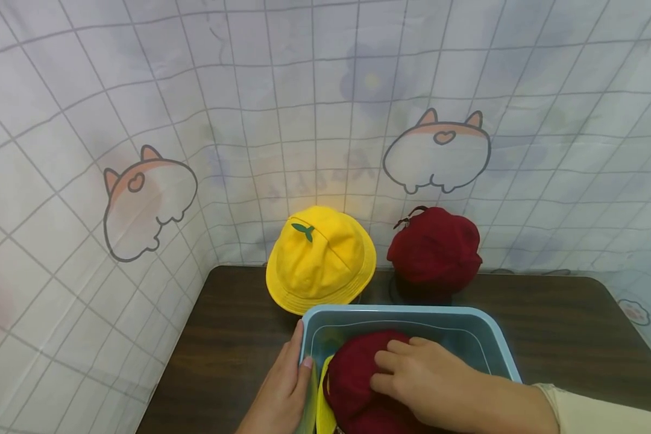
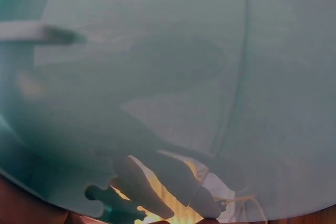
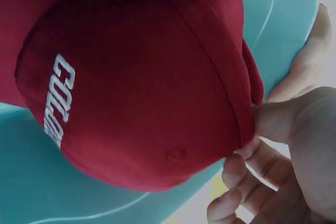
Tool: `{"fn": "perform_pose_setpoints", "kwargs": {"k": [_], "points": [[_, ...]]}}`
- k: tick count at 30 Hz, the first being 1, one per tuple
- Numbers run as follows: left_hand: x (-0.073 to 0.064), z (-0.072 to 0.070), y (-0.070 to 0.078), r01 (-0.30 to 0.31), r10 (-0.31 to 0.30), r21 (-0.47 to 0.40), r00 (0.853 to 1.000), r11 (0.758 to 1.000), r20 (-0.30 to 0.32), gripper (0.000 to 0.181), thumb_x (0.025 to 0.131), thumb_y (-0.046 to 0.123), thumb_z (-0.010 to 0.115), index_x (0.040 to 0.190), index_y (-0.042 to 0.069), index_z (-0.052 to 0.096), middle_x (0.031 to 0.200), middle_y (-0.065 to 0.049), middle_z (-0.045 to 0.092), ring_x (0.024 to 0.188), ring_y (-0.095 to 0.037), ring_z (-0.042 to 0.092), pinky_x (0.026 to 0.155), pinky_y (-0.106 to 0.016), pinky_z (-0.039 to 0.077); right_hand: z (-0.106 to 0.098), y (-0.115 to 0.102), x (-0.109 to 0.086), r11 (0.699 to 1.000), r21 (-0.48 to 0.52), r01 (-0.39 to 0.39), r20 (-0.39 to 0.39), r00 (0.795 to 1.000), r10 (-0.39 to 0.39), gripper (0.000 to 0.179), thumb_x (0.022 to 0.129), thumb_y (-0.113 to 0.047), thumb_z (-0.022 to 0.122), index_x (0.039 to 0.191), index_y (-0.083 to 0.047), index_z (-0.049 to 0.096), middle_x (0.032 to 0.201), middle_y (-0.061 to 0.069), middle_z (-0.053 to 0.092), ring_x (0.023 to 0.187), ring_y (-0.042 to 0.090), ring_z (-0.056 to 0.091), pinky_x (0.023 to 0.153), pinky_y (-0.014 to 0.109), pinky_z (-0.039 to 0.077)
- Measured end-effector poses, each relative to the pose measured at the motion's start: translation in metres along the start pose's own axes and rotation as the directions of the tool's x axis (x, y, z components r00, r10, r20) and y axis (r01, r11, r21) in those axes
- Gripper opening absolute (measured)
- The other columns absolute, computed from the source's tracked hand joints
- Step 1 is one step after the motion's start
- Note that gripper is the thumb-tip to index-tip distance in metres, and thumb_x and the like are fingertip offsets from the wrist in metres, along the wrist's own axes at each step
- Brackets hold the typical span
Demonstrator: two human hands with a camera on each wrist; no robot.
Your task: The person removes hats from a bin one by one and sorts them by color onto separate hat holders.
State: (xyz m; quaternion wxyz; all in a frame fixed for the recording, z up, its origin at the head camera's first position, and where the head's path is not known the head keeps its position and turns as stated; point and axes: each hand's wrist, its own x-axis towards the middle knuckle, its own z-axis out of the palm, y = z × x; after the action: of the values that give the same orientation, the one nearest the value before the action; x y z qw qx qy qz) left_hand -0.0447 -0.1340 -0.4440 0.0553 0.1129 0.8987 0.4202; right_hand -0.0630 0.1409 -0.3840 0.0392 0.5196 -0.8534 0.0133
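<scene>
In the blue bin [image 1: 401,309], at the left part of the interior: a dark red cap [image 1: 354,371], crown upward, with white raised lettering [image 3: 59,100] along one side, partly out of sight past the curve. More red fabric beside that crown within the bin; impossible to tell whether part of the same cap or another. Over the cap, reaching in from the bin's right side, the right hand [image 1: 425,380], fingers bent and pinching the cap's edge between thumb and fingertips. Behind that hand, across the bin's right rim, a pale cream sleeve [image 1: 610,413].

Against the bin's left wall, inside and touching the red cap, a yellow brim [image 1: 323,407], mostly covered. At the bin's left rim, the left hand [image 1: 282,386], fingers along the outside and thumb over the edge, grasping the wall.

Just behind the bin's far left corner, a yellow bucket hat [image 1: 322,259], tilted, with a green sprout [image 1: 305,231] on the crown. Behind the bin's far rim, toward the right, a second red cap [image 1: 434,250] with a small strap [image 1: 412,212] at the upper left. Under the bin, a dark wood-grain surface [image 1: 211,343]. Beyond, behind and left of the bin, a white grid-patterned wall covering [image 1: 282,78] with cartoon corgi rear ends [image 1: 436,158].
</scene>
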Motion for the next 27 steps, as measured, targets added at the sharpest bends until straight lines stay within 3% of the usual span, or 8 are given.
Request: {"fn": "perform_pose_setpoints", "kwargs": {"k": [8, 15, 18, 22, 27], "points": [[-0.001, 0.001, 0.0, -0.021, 0.021, 0.01, 1.0, 1.0, -0.021, 0.062, 0.111, 0.023, 0.045, 0.165, 0.015, 0.016, 0.145, -0.012, 0.05, 0.119, -0.022, 0.055, 0.101, -0.05, 0.048, -0.007, 0.013, -0.006, 0.992, 0.084, -0.094, 0.072, 0.994, 0.088, 0.023, 0.09, -0.041, 0.078, 0.111, -0.032, 0.074, 0.092, -0.011, 0.06, 0.082, 0.006, 0.049, 0.064, 0.02, 0.047], [0.0, 0.002, 0.001, -0.029, 0.029, 0.0, 0.999, 1.0, -0.025, 0.062, 0.111, 0.023, 0.045, 0.165, 0.015, 0.016, 0.144, -0.012, 0.051, 0.117, -0.021, 0.056, 0.101, -0.048, 0.049, -0.004, 0.022, -0.011, 0.962, 0.212, -0.17, 0.086, 0.984, 0.155, 0.03, 0.1, -0.047, 0.062, 0.122, -0.029, 0.072, 0.103, -0.011, 0.065, 0.086, 0.005, 0.056, 0.072, 0.025, 0.054], [0.0, 0.002, 0.001, -0.023, 0.023, -0.005, 1.0, 1.0, -0.014, 0.062, 0.111, 0.024, 0.045, 0.165, 0.016, 0.015, 0.144, -0.011, 0.05, 0.117, -0.021, 0.055, 0.101, -0.049, 0.048, -0.002, 0.023, -0.009, 0.961, 0.213, -0.178, 0.098, 0.982, 0.16, 0.03, 0.1, -0.043, 0.065, 0.125, -0.028, 0.071, 0.103, -0.011, 0.066, 0.088, 0.005, 0.057, 0.076, 0.027, 0.056], [0.001, 0.002, 0.001, -0.017, 0.017, 0.001, 1.0, 1.0, -0.005, 0.063, 0.111, 0.024, 0.044, 0.165, 0.015, 0.015, 0.144, -0.011, 0.05, 0.118, -0.021, 0.055, 0.101, -0.049, 0.048, 0.0, 0.021, -0.001, 0.967, 0.182, -0.18, 0.17, 0.974, 0.149, 0.033, 0.096, -0.039, 0.071, 0.127, -0.029, 0.07, 0.103, -0.011, 0.066, 0.087, 0.006, 0.057, 0.075, 0.027, 0.055], [0.001, 0.003, 0.0, -0.01, 0.011, 0.014, 1.0, 1.0, -0.021, 0.064, 0.11, 0.021, 0.048, 0.165, 0.013, 0.017, 0.144, -0.011, 0.051, 0.118, -0.021, 0.055, 0.102, -0.048, 0.048, 0.006, 0.017, 0.014, 0.977, 0.123, -0.173, 0.257, 0.957, 0.137, 0.032, 0.09, -0.039, 0.077, 0.121, -0.032, 0.072, 0.096, -0.011, 0.063, 0.077, 0.005, 0.053, 0.064, 0.023, 0.049]]}}
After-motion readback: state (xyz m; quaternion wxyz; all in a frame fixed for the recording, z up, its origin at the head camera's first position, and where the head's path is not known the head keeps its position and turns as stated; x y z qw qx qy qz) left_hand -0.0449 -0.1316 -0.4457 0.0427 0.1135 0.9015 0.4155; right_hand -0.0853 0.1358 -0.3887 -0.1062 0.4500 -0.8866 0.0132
